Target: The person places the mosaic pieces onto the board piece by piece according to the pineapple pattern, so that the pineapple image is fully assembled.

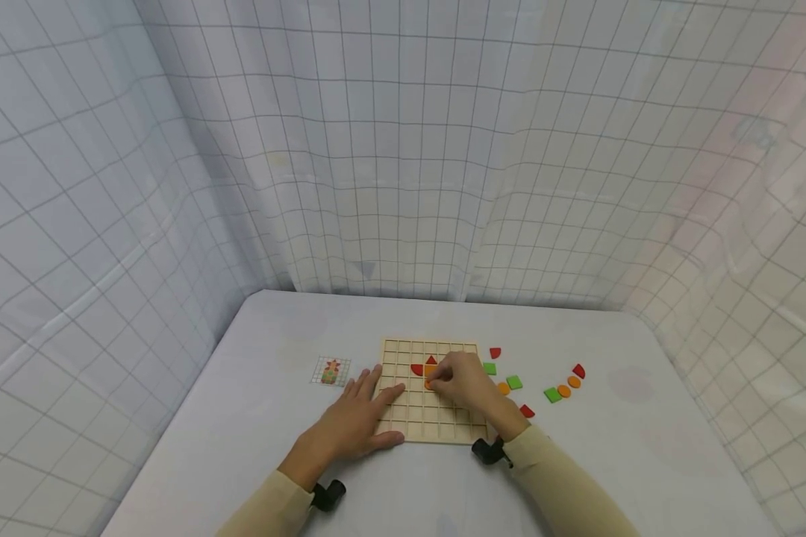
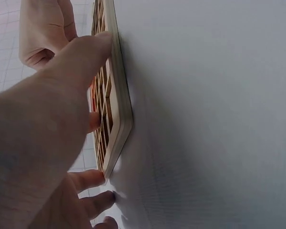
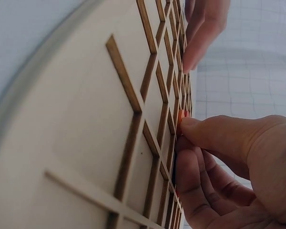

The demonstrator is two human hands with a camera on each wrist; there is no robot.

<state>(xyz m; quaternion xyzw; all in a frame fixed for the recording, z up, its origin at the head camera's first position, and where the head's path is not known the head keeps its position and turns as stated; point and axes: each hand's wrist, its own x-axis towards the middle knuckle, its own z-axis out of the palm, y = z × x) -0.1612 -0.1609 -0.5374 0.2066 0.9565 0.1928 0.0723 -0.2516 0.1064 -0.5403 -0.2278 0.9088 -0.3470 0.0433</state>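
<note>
A pale wooden board divided into square cells lies on the white table. My left hand, fingers spread, rests along the board's left edge, with the thumb near the front corner. Over the board's middle, my right hand pinches a small orange piece, largely covered by the fingertips. Just above that piece sits an orange square in a cell, with a red triangle beyond it and a red quarter-round piece to its left. In the right wrist view, my thumb and fingers hide other cells.
A small pattern card lies left of the board. Loose pieces are scattered at the right, among them a green square, an orange disc and a red quarter-round. Gridded curtains surround the table's back and sides.
</note>
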